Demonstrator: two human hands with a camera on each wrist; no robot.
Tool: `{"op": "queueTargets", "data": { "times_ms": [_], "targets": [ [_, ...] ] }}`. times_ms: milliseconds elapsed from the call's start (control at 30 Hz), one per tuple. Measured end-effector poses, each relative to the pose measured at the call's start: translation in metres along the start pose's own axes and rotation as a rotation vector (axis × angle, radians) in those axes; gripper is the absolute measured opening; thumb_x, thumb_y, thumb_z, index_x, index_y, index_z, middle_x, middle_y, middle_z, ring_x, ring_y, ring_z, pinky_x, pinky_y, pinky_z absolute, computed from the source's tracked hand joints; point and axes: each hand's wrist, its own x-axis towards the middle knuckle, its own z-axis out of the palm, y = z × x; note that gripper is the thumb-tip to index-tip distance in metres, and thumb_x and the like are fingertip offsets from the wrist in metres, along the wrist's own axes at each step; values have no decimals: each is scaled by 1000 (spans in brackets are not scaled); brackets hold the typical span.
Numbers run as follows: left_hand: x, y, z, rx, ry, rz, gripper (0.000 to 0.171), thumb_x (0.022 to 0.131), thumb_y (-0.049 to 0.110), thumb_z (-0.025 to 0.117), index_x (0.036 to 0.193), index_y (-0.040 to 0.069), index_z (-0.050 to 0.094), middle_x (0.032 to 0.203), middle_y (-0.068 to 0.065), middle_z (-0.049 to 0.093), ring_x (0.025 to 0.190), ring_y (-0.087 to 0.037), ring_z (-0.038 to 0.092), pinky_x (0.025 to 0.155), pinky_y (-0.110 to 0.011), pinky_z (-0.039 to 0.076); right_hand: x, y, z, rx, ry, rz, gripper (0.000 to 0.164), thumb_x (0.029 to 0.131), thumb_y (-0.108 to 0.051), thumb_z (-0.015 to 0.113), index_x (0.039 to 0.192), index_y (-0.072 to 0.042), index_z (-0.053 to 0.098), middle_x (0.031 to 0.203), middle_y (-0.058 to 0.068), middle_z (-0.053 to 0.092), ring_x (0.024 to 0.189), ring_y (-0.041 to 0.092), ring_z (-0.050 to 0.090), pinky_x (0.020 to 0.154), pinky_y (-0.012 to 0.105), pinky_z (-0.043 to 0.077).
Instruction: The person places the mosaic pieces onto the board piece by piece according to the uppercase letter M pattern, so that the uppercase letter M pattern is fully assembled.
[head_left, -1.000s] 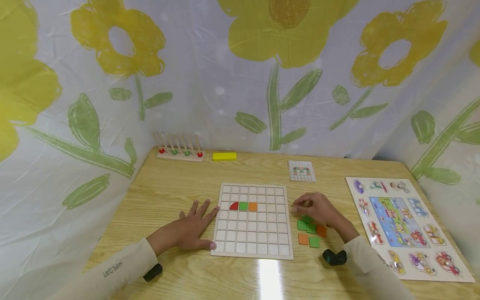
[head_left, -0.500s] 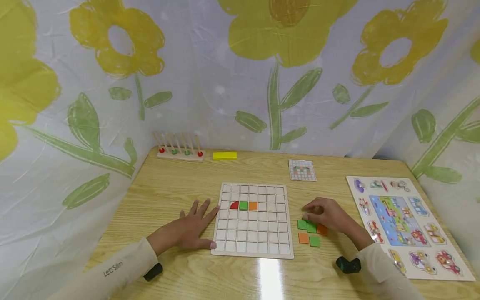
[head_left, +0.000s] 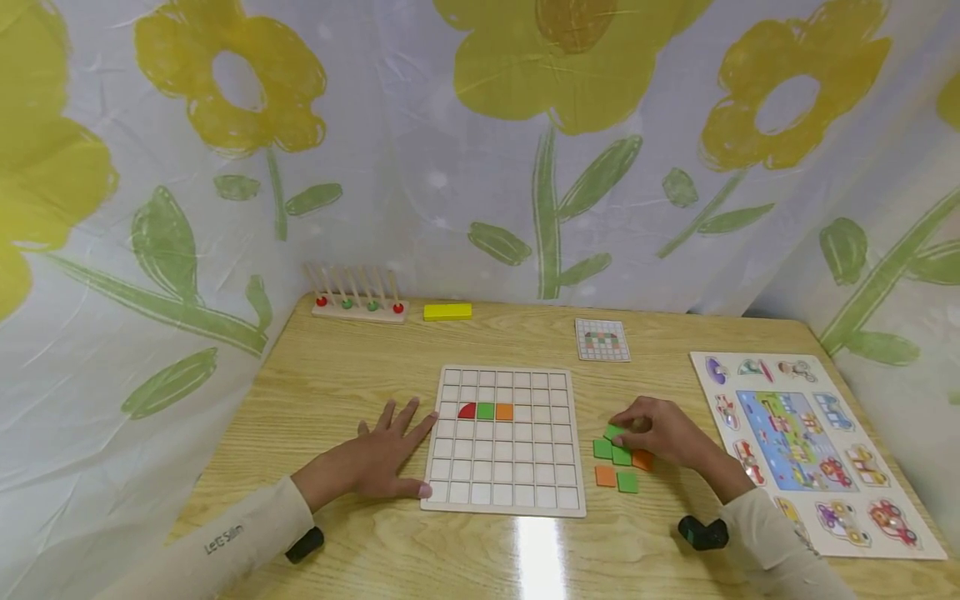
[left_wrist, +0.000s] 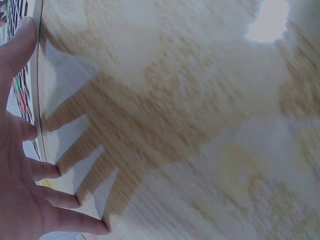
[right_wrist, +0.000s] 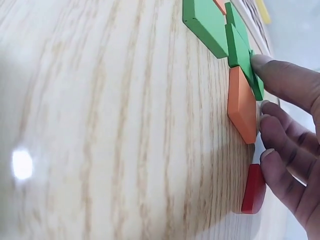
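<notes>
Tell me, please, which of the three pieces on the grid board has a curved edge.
The red piece, leftmost in the row; the green piece and orange piece are square.

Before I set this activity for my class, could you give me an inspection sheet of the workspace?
Surface: wood-grain table, with bright glare on the near side.
Job's things: grid board, holding a red quarter-circle tile, green square tile and orange square tile side by side; loose tiles to its right, including a red one seen only in the right wrist view; pattern card farther back.
Clutter: peg-and-bead stand, yellow block, vehicle puzzle.
Hands: left hand spread, thumb at the grid board's edge; right hand touching a loose green tile, grip unclear.
Cables: nothing seen.
Surroundings: flower-print curtain behind the table and at both sides.
</notes>
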Motion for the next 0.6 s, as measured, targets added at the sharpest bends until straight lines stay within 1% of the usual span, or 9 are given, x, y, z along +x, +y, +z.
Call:
{"op": "queueTargets", "data": {
  "times_ms": [233, 333, 467, 600],
  "targets": [
    [-1, 0, -2, -2, -1, 5, 108, 85, 74, 60, 163, 14, 14, 166, -27, 6, 147, -61, 8, 95, -85, 27, 0, -2, -2, 2, -16, -32, 28, 89, -22, 78, 113, -7, 77, 97, 1, 69, 79, 4, 53, 68, 23, 46],
    [-1, 0, -2, -1, 0, 6, 108, 85, 73, 60, 163, 14, 14, 166, -27, 6, 146, -62, 8, 96, -84, 27, 0, -3, -3, 9, -30, -21, 28, 89, -22, 78, 113, -7, 77, 97, 0, 68, 79, 5, 53, 69, 24, 46],
    [-1, -1, -2, -1, 5, 10, 107, 86, 73, 60, 163, 14, 14, 166, -27, 6, 146, -62, 9, 96, -84, 26, 1, -3, -3, 25, -48, 10, 24, 89, -22, 77, 110, -11, 75, 97, 0, 68, 80, 6, 56, 70, 24, 48],
    [-1, -1, -2, -1, 6, 7, 108, 85, 74, 59, 163, 14, 14, 166, -27, 7, 146, -62, 10, 96, -84, 27, 3, -4, -2, 68, -70, 22, 20, 90, -19, 77, 107, -12, 70, 93, 1, 66, 74, 8, 56, 66, 24, 49]
  ]
}}
